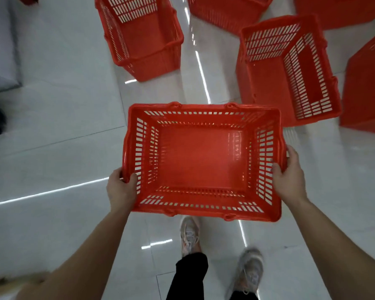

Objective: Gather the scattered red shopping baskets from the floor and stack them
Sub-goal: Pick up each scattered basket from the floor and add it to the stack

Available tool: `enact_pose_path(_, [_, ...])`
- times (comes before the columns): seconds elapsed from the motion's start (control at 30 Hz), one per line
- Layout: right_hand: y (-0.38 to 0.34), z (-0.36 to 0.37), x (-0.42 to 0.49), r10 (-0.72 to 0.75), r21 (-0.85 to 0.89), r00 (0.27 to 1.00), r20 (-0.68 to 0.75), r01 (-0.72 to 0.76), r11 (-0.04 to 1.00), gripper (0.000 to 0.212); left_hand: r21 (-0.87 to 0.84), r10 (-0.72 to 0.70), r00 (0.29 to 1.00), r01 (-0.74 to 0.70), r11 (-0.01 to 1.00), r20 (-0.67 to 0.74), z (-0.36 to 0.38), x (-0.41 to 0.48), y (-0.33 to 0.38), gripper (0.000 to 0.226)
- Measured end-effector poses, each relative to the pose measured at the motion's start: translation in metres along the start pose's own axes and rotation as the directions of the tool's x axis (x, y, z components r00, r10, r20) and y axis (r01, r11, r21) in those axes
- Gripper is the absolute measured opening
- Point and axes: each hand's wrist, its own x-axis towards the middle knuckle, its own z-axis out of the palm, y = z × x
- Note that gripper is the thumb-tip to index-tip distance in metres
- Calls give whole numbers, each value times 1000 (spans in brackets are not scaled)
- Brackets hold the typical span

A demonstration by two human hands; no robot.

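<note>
Both hands, left hand [121, 187] and right hand [289, 176], grasp the red shopping basket [200, 161] by its short rims; fingers mostly hidden beneath, farther baskets [288, 68] cut off.

The scene is lit evenly from above with a cool, rather flat light. The glossy white tiled floor [59, 131] shows glare as long thin white streaks: one crosses the lower left and one runs up the middle toward the top. Shadows are soft and weak. The red slotted plastic basket [201, 161] in the centre is the sharpest part, with small bright reflections on the right of its bottom. The other red baskets [143, 40] near the top and the pale grey sneakers [250, 271] are slightly blurred. The lower left corner is a smeared tan blur. The tile joints bend toward the edges because of the wide lens.
</note>
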Motion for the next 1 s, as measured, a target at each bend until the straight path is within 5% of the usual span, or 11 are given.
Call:
enact_pose_path(0.17, [26,46,12,76,-10,984,164,-76,997,62,33,-30,991,26,999,133,26,23,-32,61])
enact_pose_path(0.27, [37,69,11,149,-162,969,198,-118,980,73,136,-102,959,67,988,265,36,28,-54,84])
enact_pose_path(0.4, [49,75,-5,250,-237,951,183,-204,950,78,229,-81,934,-1,974,348,36,12,-67,78])
enact_pose_path(0.67, [87,91,-2,105,-187,986,134,-79,979,43,165,23,971,-64,984,238,66,47,-75,74])
enact_pose_path(0.83, [108,109,-12,12,-100,993,114,-1,995,53,88,40,984,-56,994,173,95,67,-100,51])
enact_pose_path(1.0, [60,96,-18,-83,-32,992,90,87,996,47,76,35,997,-40,996,65,48,48,-99,45])
